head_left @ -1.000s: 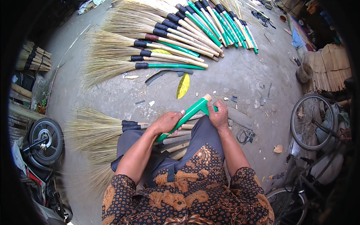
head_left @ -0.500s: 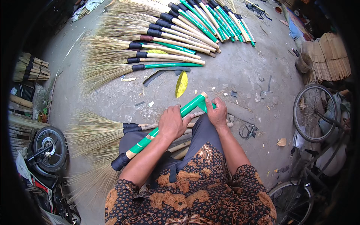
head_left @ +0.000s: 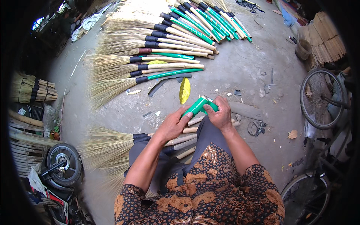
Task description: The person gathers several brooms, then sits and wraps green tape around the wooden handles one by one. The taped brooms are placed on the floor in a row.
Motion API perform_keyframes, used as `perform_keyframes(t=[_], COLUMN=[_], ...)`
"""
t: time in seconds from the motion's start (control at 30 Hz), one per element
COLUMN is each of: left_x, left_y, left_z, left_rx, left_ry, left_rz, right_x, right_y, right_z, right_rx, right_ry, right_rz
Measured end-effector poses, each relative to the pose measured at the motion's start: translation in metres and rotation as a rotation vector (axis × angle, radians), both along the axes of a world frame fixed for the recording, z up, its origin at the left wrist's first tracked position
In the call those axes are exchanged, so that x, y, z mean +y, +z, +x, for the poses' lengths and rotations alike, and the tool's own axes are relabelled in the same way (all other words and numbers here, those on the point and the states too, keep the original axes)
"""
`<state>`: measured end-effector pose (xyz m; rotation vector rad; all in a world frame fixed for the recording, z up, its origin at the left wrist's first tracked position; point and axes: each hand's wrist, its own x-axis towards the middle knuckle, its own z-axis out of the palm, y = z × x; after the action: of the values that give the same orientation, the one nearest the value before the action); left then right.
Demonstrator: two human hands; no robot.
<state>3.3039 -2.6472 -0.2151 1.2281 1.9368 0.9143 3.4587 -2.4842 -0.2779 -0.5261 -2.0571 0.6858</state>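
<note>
A broom handle [head_left: 194, 107] wrapped in glossy green tape is held over my lap, its far end tilted up to the right. My left hand [head_left: 171, 126] is closed around it, thumb along the near side. From the handle's end a loose piece of green tape [head_left: 212, 107] stretches to my right hand [head_left: 220, 115], pinched between thumb and fingers. My left hand and arm hide the rest of this broom. Beneath my arms, brooms with bare handles [head_left: 186, 139] lie across my legs, their straw heads [head_left: 107, 144] spreading to the left.
Beyond my hands, many brooms [head_left: 176, 65] lie fanned out, some with green handles. A yellow leaf [head_left: 185, 90], dark strips [head_left: 165, 83] and a tangle of black cord [head_left: 256, 128] are on the floor. A motorbike wheel [head_left: 63, 164] stands left, a bicycle wheel [head_left: 322, 98] right.
The handle has swung to point more away from me, and its lower part is now behind my left arm. My left hand has slid nearer its end; my right still grips the tape.
</note>
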Motion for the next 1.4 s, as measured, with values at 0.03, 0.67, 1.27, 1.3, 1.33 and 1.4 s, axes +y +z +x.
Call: perform_keyframes(t=[0.03, 0.67, 1.27, 1.3, 1.33, 1.4], left_x=[0.002, -0.052, -0.146, -0.144, -0.14, -0.131], left_y=[0.009, 0.126, 0.238, 0.241, 0.242, 0.245], left_z=[0.001, 0.016, 0.035, 0.036, 0.036, 0.036], left_rx=[-0.053, 0.307, 0.048, 0.081, 0.111, 0.163], left_ry=[0.007, 0.053, -0.22, -0.203, -0.211, -0.244], left_rz=[-0.062, 0.291, 0.473, 0.462, 0.438, 0.377], right_x=[-0.002, -0.032, -0.117, -0.117, -0.118, -0.121], right_y=[0.007, 0.095, 0.179, 0.181, 0.182, 0.185], right_z=[-0.001, 0.008, 0.035, 0.034, 0.032, 0.032], right_rx=[0.003, 0.328, 0.555, 0.551, 0.548, 0.547], right_ry=[-0.005, 0.369, 0.126, 0.119, 0.11, 0.104], right_rz=[-0.002, 0.086, 0.164, 0.164, 0.167, 0.161])
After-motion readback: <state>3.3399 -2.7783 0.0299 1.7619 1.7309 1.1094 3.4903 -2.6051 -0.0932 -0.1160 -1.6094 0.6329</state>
